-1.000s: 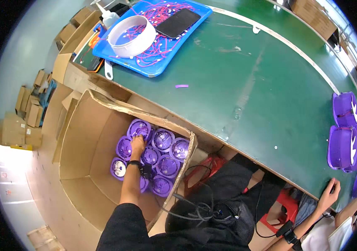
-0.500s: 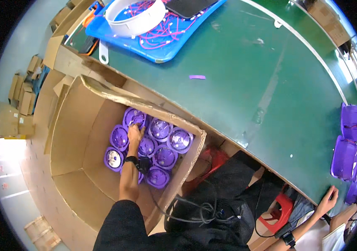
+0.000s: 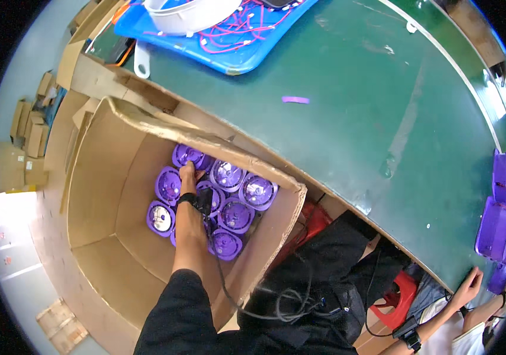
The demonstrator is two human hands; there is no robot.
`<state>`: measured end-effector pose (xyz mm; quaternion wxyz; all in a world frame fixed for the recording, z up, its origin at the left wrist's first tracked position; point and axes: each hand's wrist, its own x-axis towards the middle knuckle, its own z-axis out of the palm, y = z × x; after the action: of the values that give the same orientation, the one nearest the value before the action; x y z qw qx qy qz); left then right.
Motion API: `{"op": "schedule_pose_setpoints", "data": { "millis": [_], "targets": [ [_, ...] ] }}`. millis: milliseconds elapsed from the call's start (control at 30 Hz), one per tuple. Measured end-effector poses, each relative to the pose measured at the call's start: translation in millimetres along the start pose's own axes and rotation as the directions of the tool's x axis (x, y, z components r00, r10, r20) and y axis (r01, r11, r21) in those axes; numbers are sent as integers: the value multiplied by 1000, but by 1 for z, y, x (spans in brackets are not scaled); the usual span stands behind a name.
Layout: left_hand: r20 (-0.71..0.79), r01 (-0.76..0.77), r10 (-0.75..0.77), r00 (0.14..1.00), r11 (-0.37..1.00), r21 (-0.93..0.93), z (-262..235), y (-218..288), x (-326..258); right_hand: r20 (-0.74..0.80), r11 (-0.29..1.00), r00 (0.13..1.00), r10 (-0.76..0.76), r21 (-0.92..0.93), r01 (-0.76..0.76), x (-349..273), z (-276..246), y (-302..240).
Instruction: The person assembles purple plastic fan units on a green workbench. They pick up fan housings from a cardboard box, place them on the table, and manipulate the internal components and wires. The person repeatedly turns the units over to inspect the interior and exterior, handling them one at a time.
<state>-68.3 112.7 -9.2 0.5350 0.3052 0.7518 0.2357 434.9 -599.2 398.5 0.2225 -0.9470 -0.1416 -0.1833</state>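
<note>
Inside the large cardboard box, my left hand (image 3: 188, 171) reaches to the purple plastic housing (image 3: 188, 155) at the far end. Its fingers are curled at the near rim of this round-faced piece, the fingertips partly hidden. More rounded purple housings (image 3: 235, 215) sit packed side by side around the hand, some with a clear shiny centre. One at the left has a white disc (image 3: 160, 219) in its middle. At the far right my right hand (image 3: 469, 286) lies on the edge of the green table, fingers loosely stretched, holding nothing.
The box's wall (image 3: 102, 177) stands high against the green table (image 3: 336, 136). A blue tray (image 3: 238, 64) carries pink wires and a white ring (image 3: 193, 16). Purple housings (image 3: 497, 228) stand at the table's right end, near another person's arm (image 3: 485, 310). A red stool (image 3: 404, 302) is below.
My left hand stays at the same housing, its wrist turned slightly. My right hand has slid a little along the table edge and its fingers have drawn closer together. The view has shifted.
</note>
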Motion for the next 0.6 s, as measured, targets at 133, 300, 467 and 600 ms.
{"op": "schedule_pose_setpoints", "data": {
  "millis": [133, 300, 467, 600],
  "targets": [
    [5, -38, 43, 999, 923, -383, 4, -5, -9, 20, 999, 1000, 12, -43, -11, 0, -1, -3],
    [-279, -472, 544, 792, 834, 286, -34, -26, -26, -12, 999, 1000, -23, -39, 23, 7, 4, -15],
    [157, -394, 455, 877, 866, -308, -89, 30, -147, -4, 998, 1000, 31, -49, -31, -9, -10, 3],
    [463, -79, 274, 843, 914, -398, -196, 66, -173, -8, 997, 999, 50, -54, -50, 2, 5, 3]
  ]
}}
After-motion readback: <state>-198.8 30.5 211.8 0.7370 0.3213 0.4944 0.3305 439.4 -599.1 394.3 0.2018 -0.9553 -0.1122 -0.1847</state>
